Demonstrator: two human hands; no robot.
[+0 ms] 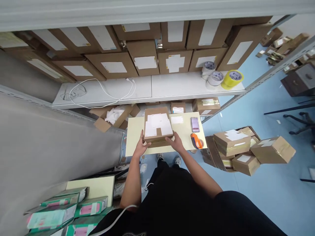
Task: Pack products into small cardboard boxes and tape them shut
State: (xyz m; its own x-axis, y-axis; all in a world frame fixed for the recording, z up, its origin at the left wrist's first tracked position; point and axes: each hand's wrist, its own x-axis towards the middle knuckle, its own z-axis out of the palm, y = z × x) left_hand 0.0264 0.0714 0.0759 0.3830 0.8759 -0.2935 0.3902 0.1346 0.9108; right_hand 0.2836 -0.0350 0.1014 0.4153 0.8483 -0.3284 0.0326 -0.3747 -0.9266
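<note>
A brown cardboard box with white paper labels on its top is at the middle of a pale yellow table. My left hand grips its near left corner, fingers along the side and thumb on the front face. At the near right corner my right hand grips the same box, its thumb on the front. Clear tape runs across the box's front. To the right lie a white label, a purple-screened phone and an orange tape dispenser.
Behind the table, a shelf holds several labelled boxes, a white cable and tape rolls. An open carton sits below. On the right floor, boxes fill a large carton. Green packages lie lower left.
</note>
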